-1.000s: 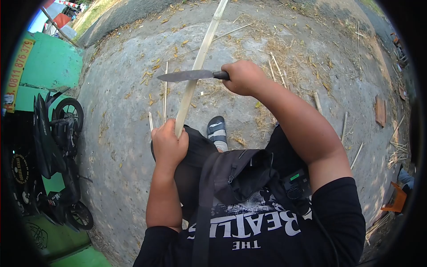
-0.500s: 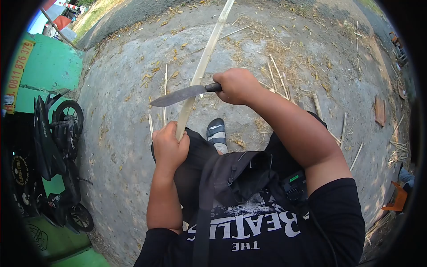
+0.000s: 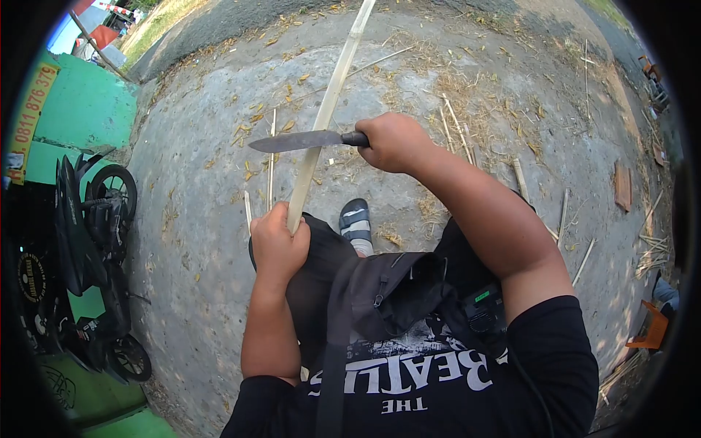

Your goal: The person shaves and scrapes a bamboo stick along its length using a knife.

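Note:
A long pale bamboo strip [image 3: 334, 89] slants from my lap up past the top edge of the view. Its near end is wrapped by the fingers of my left hand [image 3: 279, 241], which is closed around it above my left thigh. My right hand [image 3: 395, 142] grips the dark handle of a large knife [image 3: 296, 141]. The broad grey blade lies across the strip, its tip pointing left, a short way beyond my left hand. A sandalled foot [image 3: 355, 221] rests on the ground below the blade.
Thin bamboo pieces [image 3: 458, 125], shavings and dry leaves litter the concrete ground [image 3: 197, 241]. A motorcycle [image 3: 91, 263] stands at the left by a green wall [image 3: 91, 102]. On the right are a brick-like block [image 3: 623, 185] and an orange plastic object [image 3: 648, 327]. A black bag [image 3: 391, 292] hangs at my chest.
The knife and my right hand have shifted slightly right, and the blade has turned closer to level. My left hand stays nearly in place on the strip.

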Demonstrator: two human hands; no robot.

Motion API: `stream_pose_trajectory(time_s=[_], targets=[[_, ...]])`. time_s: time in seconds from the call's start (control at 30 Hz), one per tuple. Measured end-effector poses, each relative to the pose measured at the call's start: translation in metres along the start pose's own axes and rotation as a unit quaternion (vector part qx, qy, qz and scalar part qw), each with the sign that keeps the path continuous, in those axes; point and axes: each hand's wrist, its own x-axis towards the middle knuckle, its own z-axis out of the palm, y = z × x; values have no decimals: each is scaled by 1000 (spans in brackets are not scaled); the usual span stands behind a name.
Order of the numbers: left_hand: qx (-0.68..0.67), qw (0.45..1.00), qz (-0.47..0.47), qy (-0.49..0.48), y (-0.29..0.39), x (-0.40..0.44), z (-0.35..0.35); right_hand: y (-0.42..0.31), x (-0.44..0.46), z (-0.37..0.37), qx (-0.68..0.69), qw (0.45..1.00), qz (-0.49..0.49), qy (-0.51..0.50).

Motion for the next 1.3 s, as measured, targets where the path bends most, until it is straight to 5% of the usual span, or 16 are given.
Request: stream_pose_trajectory(time_s=[0.13,0.27,0.4,0.53,0.77,1.3], targets=[[-8,999,27,15,-4,-3,1,11,5,-15,-27,997,77,4],[19,995,80,58,-5,1,2,8,-4,-25,-28,998,53,-6],[-3,999,25,21,-1,-1,3,-3,-10,-1,-55,997,-39,28],[15,1000,-1,4,-1,2,3,0,3,-12,-58,997,51,-17],[11,1000,-18,-5,3,0,1,3,4,-14,-51,996,72,-15],[-7,1000,-17,3,-2,1,2,-19,-9,-3,-67,998,-13,-6]])
